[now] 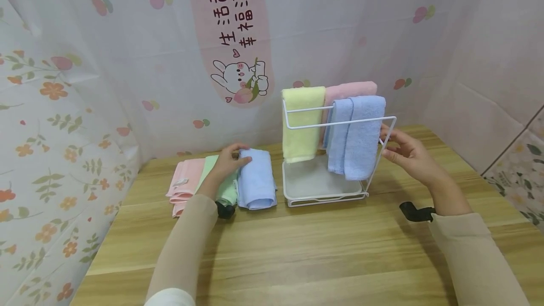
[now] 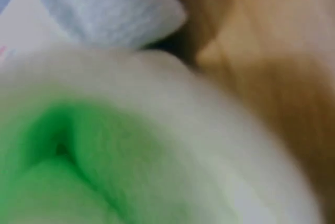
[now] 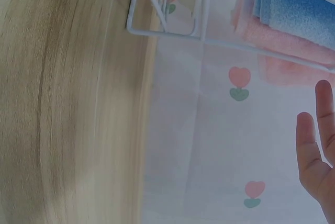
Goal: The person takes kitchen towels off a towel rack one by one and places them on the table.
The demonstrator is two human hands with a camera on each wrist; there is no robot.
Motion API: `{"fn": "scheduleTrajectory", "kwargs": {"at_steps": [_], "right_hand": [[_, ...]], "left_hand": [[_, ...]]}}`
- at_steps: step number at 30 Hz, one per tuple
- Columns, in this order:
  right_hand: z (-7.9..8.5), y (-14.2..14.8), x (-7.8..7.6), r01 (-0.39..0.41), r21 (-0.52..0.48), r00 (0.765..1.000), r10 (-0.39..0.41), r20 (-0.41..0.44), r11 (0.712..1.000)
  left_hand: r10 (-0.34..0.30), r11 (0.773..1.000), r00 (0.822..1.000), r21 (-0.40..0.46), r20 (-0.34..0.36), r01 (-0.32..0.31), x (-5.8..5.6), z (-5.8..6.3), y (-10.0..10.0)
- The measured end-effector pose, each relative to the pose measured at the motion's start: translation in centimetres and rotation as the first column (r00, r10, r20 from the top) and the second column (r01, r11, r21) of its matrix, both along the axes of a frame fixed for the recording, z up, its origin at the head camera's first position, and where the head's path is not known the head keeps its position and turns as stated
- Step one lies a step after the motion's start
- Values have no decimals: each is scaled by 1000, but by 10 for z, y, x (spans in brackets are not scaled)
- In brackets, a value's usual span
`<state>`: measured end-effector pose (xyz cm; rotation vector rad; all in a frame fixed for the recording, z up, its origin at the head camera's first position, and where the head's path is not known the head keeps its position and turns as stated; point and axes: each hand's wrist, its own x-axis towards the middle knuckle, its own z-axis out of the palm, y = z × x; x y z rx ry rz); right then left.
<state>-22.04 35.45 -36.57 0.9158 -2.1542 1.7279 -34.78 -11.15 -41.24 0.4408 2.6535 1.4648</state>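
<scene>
In the head view my left hand (image 1: pixel 226 164) is at the far left corner of a folded light-blue towel (image 1: pixel 257 178) on the table. Its thumb and index finger lie apart at the towel's edge. The left wrist view is blurred and shows no fingers, only a pale towel (image 2: pixel 104 7) and green cloth (image 2: pixel 104 150). My right hand (image 1: pixel 410 155) is beside the right side of a white wire rack (image 1: pixel 340 123), fingers loosely spread. Over the rack hang a yellow towel (image 1: pixel 302 129), a pink towel (image 1: pixel 350 89) and a blue towel (image 1: pixel 363 138).
Folded pink (image 1: pixel 187 174) and green (image 1: pixel 228 188) towels lie left of the light-blue one. The rack has a white tray (image 1: pixel 318 181) at its base. A patterned curtain (image 1: pixel 170 84) stands behind the wooden table (image 1: pixel 297 249).
</scene>
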Motion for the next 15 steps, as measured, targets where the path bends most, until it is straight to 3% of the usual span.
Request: {"fn": "scheduleTrajectory", "kwargs": {"at_steps": [4, 9, 12, 15], "right_hand": [[-1, 0, -1, -2, -11, 1000, 2, 0, 1000], [-2, 0, -1, -12, -38, 1000, 12, -3, 999], [-2, 0, -1, -16, -49, 1000, 15, -7, 999], [-1, -1, -1, -13, -43, 1000, 13, -6, 999]], "left_hand": [[-80, 988, 996, -133, -25, 76, 10, 5, -2], [-213, 926, 977, -315, 22, 209, 27, 18, -8], [-257, 894, 965, -364, 56, 260, 35, 23, -13], [-274, 884, 959, -375, 70, 280, 38, 22, -17]]}}
